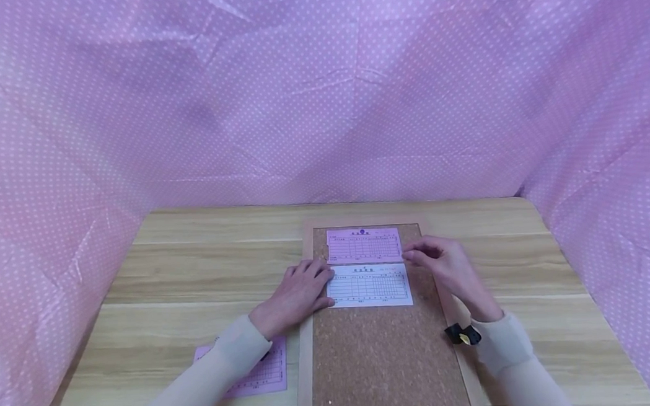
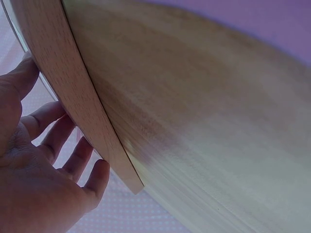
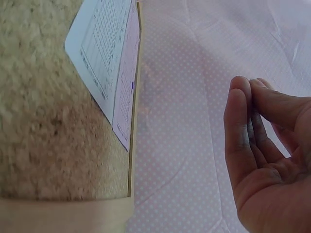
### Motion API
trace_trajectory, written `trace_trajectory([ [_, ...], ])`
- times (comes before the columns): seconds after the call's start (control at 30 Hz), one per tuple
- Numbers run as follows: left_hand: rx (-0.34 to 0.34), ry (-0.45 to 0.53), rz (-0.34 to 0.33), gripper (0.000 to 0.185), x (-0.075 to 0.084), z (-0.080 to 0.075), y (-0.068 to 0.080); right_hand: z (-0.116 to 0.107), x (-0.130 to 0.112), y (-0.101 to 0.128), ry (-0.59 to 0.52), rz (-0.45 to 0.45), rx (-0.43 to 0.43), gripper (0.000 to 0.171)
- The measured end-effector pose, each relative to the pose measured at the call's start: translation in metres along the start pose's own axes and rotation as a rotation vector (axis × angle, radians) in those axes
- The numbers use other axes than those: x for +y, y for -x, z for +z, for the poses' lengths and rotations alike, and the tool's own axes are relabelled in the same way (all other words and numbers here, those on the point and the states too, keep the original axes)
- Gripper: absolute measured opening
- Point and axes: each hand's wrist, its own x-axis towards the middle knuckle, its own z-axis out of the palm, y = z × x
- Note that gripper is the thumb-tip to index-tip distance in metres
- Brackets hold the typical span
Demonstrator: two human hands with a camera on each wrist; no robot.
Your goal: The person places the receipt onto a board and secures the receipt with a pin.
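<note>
A white printed form slip [image 1: 369, 287] lies flat on the framed corkboard [image 1: 387, 360], directly below a pink form slip [image 1: 364, 247] that has a purple pushpin [image 1: 362, 231] at its top middle. Over the board's left frame reaches my left hand [image 1: 299, 294], fingers loosely bent, fingertips and thumb on the white slip's left edge. On the other side, my right hand [image 1: 446, 264] has thumb and forefinger pinched together beside the right edges of both slips. Nothing shows between those fingertips in the right wrist view, where the hand [image 3: 267, 150] appears beyond the board.
Another pink slip [image 1: 268, 374] lies on the wooden table [image 1: 196, 285] left of the board, partly covered by my left sleeve [image 1: 217, 365]. A black strap piece [image 1: 463, 334] sits at my right wrist. Pink dotted cloth [image 1: 319, 104] surrounds the table at the back and sides.
</note>
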Motion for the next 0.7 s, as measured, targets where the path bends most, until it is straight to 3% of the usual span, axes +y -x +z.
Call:
trace_trajectory([
  [0.23, 0.007, 0.005, 0.006, 0.058, -0.001, 0.0, 0.0, 0.007, 0.0, -0.003, -0.005, -0.021, -0.019, 0.011],
  [0.7, 0.004, 0.012, -0.008, 0.058, 0.0, 0.001, 0.0, 0.019, -0.007, -0.008, 0.01, 0.052, -0.059, 0.013],
])
